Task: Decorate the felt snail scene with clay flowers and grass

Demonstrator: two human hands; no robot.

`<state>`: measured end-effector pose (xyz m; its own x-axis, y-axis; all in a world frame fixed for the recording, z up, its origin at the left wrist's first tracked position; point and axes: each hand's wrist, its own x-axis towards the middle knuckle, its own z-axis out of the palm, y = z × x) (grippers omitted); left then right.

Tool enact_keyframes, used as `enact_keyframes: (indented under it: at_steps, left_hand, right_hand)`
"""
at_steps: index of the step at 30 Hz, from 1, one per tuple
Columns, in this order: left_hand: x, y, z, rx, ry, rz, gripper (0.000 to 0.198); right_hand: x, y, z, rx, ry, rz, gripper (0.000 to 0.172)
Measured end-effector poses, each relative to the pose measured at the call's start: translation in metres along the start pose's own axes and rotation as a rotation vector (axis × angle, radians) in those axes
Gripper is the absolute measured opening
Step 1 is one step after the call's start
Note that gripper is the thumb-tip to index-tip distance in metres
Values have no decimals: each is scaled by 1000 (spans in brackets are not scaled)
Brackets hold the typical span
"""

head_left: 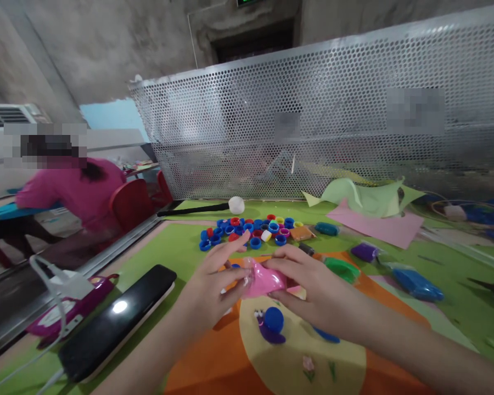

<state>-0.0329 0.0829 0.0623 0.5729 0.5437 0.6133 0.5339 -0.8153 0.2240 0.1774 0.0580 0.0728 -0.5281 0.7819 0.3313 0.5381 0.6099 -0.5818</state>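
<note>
Between my two hands is a clear plastic packet of pink modelling clay [265, 281]. My left hand [219, 274] pinches its left end, with the index finger raised off it. On the packet's right side, my right hand [298, 277] grips with thumb and fingers. Beneath the hands lies an orange sheet [201, 362] with a pale yellow rounded shape [280, 365] on it. A snail [271, 325] with a purple clay body, googly eyes and a blue bottle cap shell rests on the yellow. Closer to me sit a small pink clay flower [308, 366] and a green piece [332, 371].
Bottle caps [255, 242] are heaped beyond my hands. Clay packets, purple [365, 252], blue [417, 283] and green [341, 270], lie right, near dark scissors [492, 288]. A phone [119, 323] and power strip [72, 310] lie left. Behind stands a perforated metal screen [239, 137]; a person in pink [82, 192] sits left.
</note>
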Motion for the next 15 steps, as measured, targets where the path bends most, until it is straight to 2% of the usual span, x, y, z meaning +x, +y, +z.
enact_keyframes:
  at_steps: [5,10,13,15]
  left_hand:
    - [-1,0,1,-4,-26,-53,14]
    - [0,5,2,12,-5,-21,14]
    - [2,4,-3,73,59,-12,11]
    - [3,1,-8,84,154,-51,8]
  right_hand:
    - [-1,3,2,-17,-18,3,26]
    - [-1,1,3,-59,-26,-1,23]
    - [1,-2,2,-79,-8,-1,22]
    - [2,-1,2,-78,38,7,23]
